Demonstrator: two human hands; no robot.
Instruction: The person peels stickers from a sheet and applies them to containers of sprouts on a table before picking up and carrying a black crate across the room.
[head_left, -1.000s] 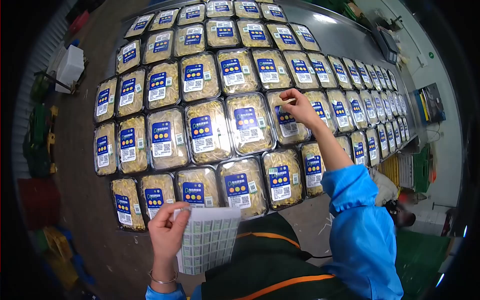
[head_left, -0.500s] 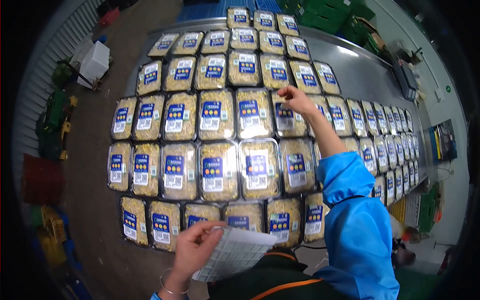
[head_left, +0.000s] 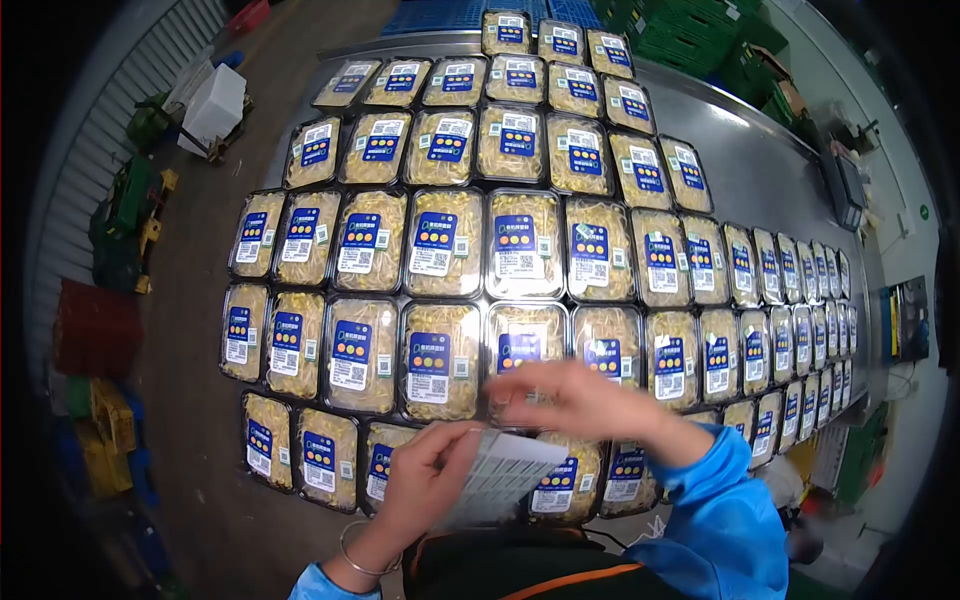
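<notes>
My left hand (head_left: 425,480) pinches a white sheet of small stickers (head_left: 510,468) by its upper left edge, low in front of my body. Blurred by motion, my right hand (head_left: 570,400) hovers just above and right of the sheet, over the near rows; its fingertips are smeared. Below and beyond both hands lie clear-lidded packs of bean sprouts (head_left: 445,350) in black trays, each with a blue-and-white label. Many also carry a small green-and-white sticker, as on the pack (head_left: 592,270) in the row beyond my right hand.
The packs stand in rows on a metal table (head_left: 740,150), running far to the right. Green crates (head_left: 690,40) are stacked behind it. On the floor at left are a white box (head_left: 215,110) and a red container (head_left: 97,325).
My right hand has come back from a pack in a farther row toward the sheet. That pack is uncovered, showing a small sticker. The view has shifted slightly; my left hand still holds the sheet.
</notes>
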